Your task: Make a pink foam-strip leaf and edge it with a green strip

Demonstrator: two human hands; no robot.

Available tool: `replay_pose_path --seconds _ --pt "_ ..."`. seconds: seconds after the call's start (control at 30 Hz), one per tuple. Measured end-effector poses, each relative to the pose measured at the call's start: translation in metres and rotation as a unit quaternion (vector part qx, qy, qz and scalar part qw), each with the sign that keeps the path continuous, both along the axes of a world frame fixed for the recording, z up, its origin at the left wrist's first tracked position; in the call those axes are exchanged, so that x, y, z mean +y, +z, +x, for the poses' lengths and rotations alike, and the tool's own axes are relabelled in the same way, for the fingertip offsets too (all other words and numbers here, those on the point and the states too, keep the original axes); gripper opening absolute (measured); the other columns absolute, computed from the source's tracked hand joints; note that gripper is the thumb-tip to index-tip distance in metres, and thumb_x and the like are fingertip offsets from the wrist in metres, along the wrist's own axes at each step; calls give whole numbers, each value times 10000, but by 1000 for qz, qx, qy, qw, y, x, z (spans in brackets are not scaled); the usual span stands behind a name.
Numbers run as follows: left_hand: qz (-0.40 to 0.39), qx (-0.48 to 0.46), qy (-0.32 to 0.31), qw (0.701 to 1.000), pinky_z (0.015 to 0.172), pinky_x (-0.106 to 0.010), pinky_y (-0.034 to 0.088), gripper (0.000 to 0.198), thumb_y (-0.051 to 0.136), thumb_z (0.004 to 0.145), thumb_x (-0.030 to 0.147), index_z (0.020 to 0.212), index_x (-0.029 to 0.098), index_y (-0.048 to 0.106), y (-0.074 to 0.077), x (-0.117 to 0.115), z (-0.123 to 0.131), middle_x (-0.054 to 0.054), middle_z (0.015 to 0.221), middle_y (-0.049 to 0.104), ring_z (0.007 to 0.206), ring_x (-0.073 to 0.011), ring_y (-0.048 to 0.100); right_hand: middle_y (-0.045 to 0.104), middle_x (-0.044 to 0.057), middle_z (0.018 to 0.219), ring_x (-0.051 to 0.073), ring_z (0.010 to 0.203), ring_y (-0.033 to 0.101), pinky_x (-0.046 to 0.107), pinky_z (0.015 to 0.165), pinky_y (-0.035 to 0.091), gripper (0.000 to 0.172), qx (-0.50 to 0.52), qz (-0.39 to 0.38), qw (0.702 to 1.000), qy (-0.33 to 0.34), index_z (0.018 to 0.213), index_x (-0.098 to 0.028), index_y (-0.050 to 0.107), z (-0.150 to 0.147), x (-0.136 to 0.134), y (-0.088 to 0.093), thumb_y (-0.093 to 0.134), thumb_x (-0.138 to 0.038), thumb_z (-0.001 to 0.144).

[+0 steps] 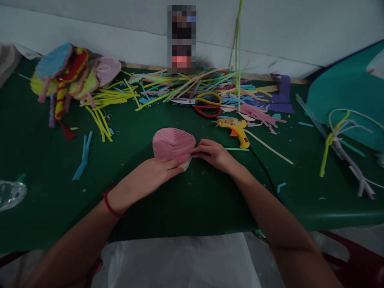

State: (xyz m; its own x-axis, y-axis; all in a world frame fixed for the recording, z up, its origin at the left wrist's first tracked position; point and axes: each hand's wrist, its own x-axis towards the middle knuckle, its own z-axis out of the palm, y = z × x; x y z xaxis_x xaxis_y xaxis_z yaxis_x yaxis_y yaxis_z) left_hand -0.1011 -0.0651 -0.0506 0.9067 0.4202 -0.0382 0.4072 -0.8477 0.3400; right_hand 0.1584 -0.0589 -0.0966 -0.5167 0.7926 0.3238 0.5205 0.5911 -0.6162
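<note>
Pink heart-shaped piece [174, 145], built of ribbed strips, lies flat on the green table [45, 160] just short of centre, point towards the person.

Left hand [153, 174]: palm down, fingers straight and side by side, tips resting on the heart's rim at about 7 o'clock. It grips nothing. A red band [108, 204] sits on that wrist.

Right hand [214, 154]: fingers curled, tips drawn together with the thumb at the heart's 4 o'clock edge, nipping a thin green strip [188, 165] that runs along the lower right rim. How far the strip follows the rim is hidden by the fingers.

Surroundings, clock positions taken from the heart:
- 2 o'clock, near the right hand: yellow glue gun [237, 130] lying on its side, with a black cord [264, 168] trailing towards the table's near edge.
- 1 o'clock: red-handled scissors [207, 110] with yellow-handled scissors [210, 97] just beyond, touching or overlapping.
- 12 o'clock: loose heap of coloured strips [186, 86] along the wall.
- 10 o'clock, well apart: pile of finished pieces [69, 74] in blue, red, yellow and lilac.
- 9 o'clock: a few blue strips [84, 156].
- 3 o'clock, far edge: teal sheet [345, 96]. A purple sheet [283, 94] sits nearer 2 o'clock.
</note>
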Motion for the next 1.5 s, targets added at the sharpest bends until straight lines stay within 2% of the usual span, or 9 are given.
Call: replay_pose_path --seconds 0.2,0.43,0.6,0.9,1.23,1.4,1.5 --pt "32 10 -4 999 930 -359 476 363 371 976 170 1315 208 497 1 0 -1 -71 1287 605 1100 -204 602 580 38 829 165 802 579 303 720 469 179 -5 1 1000 -8 985 -237 706 -1 -1 0 557 -318 927" --pt "12 -1 13 1000 921 -337 483 380 396 959 153 1327 207 471 1 0 -5 -69 1281 604 1097 -196 599 574 39 820 165 789 576 299 711 466 164 -9 7 1000 -5 978 -214 702 0 -1 1 571 -294 919" --pt "4 -10 21 1000 901 -330 487 357 416 956 167 1302 216 492 -2 0 -6 -54 1260 615 1072 -193 607 572 38 815 164 786 578 295 703 464 163 -7 12 1000 -3 981 -203 700 -1 -1 0 575 -287 917" --pt "-15 -25 22 999 875 -323 493 316 424 962 174 1255 212 534 0 2 -5 -61 1192 643 1061 -196 618 586 42 829 168 785 572 304 699 458 171 -8 17 1000 -2 1007 -219 700 -1 -1 -2 564 -282 925" --pt "-49 -34 44 997 861 -311 487 305 475 938 163 1235 201 535 -6 4 -8 -68 1186 629 1028 -187 617 595 49 835 172 803 583 302 707 473 201 -23 5 1000 -7 1008 -227 703 0 -2 0 539 -319 938" --pt "-87 -17 54 995 782 -282 482 190 452 948 169 1082 170 585 -4 6 -7 -68 1081 612 933 -170 613 598 51 840 174 806 590 301 705 473 205 -22 11 1000 -7 1025 -227 702 -1 -2 1 540 -316 936" --pt "-93 -13 64 993 737 -259 467 154 455 947 168 1018 165 592 -2 6 -6 -65 1092 583 892 -155 605 592 50 833 173 796 588 299 699 471 201 -21 10 1000 -9 1019 -222 705 -1 -3 0 549 -314 931"
